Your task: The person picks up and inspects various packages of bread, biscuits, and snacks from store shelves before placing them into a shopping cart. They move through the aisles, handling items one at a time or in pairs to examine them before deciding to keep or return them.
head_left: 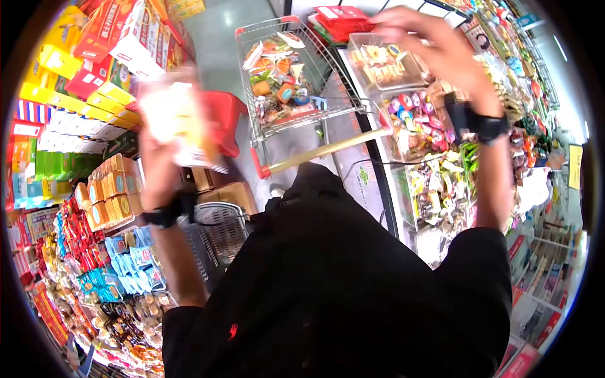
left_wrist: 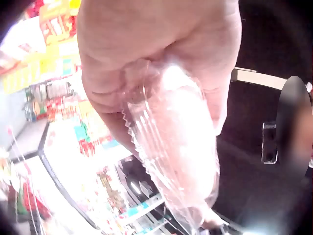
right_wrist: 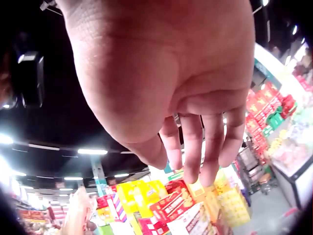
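My left hand (head_left: 159,173) grips a clear plastic packet (head_left: 179,120) by its lower end and holds it upright beside the shelves. Glare washes out much of the packet, so its contents are hidden; in the left wrist view its crimped edge and shiny film (left_wrist: 171,142) show between fingers and thumb. My right hand (head_left: 441,53) is raised over the bins on the right, near a clear tub (head_left: 381,66) of pale packaged pieces. Nothing is in it, and its fingers (right_wrist: 192,147) hang loosely extended in the right wrist view.
Ahead stands a shopping cart (head_left: 309,120) with assorted packaged snacks inside. Red folded bags (head_left: 340,22) lie beyond the tub. Bins of wrapped sweets (head_left: 416,120) line the right; boxed goods (head_left: 113,69) and packets fill the left. A red stool-like object (head_left: 227,120) and a grey basket (head_left: 220,230) stand left.
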`<move>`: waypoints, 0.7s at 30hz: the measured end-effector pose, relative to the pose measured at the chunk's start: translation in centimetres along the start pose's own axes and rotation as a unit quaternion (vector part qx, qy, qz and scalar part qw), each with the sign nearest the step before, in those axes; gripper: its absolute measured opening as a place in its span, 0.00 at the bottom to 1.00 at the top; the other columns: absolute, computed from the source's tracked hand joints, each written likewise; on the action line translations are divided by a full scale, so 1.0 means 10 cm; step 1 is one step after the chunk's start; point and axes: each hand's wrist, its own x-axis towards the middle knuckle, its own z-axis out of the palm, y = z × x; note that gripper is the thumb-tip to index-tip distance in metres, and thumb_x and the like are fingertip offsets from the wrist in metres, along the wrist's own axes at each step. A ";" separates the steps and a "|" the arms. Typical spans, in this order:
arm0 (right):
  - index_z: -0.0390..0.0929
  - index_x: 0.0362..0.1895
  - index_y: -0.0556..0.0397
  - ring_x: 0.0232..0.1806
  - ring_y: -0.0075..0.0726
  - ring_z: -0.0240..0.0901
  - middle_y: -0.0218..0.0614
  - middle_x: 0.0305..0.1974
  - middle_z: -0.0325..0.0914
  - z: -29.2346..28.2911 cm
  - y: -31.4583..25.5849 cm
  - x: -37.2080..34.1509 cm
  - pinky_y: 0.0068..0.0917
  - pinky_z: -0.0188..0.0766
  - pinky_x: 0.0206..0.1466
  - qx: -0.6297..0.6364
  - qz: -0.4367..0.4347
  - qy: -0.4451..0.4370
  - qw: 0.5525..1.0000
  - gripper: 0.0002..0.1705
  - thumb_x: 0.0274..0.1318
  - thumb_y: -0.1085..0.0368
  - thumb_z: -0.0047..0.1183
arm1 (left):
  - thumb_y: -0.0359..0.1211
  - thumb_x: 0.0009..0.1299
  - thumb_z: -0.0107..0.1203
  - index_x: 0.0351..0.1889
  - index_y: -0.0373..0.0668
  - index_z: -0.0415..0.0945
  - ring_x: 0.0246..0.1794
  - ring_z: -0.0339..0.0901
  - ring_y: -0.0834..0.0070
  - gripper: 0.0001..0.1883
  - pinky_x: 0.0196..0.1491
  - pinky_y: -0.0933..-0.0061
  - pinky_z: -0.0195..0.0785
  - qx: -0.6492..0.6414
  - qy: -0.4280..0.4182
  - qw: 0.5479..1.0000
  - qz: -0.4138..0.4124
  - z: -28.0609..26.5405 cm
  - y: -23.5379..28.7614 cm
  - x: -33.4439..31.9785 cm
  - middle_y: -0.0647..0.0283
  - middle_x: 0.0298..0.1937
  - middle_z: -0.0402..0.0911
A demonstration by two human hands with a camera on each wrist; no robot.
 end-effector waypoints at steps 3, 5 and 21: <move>0.66 0.62 0.55 0.58 0.32 0.69 0.37 0.57 0.71 -0.90 0.21 -0.61 0.29 0.65 0.62 -0.017 0.148 -0.095 0.984 0.20 0.67 0.66 0.42 | 0.31 0.68 0.55 0.55 0.38 0.68 0.45 0.78 0.75 0.18 0.49 0.71 0.73 0.150 0.202 0.968 0.020 -0.97 0.32 -0.04 0.61 0.48 0.78; 0.64 0.65 0.52 0.61 0.37 0.67 0.36 0.62 0.66 -1.71 0.53 -1.01 0.32 0.63 0.62 -0.008 0.261 -0.155 0.953 0.25 0.64 0.62 0.44 | 0.35 0.69 0.56 0.53 0.39 0.70 0.43 0.76 0.78 0.17 0.45 0.74 0.73 0.238 0.248 0.939 0.015 -1.52 0.63 -0.03 0.63 0.46 0.78; 0.62 0.62 0.55 0.58 0.51 0.63 0.47 0.58 0.64 -2.84 0.34 0.13 0.46 0.60 0.63 -0.229 0.140 -0.235 0.934 0.24 0.65 0.59 0.43 | 0.39 0.71 0.54 0.60 0.32 0.67 0.56 0.71 0.75 0.25 0.58 0.72 0.64 0.607 0.260 0.746 0.082 -2.32 2.67 0.75 0.58 0.58 0.73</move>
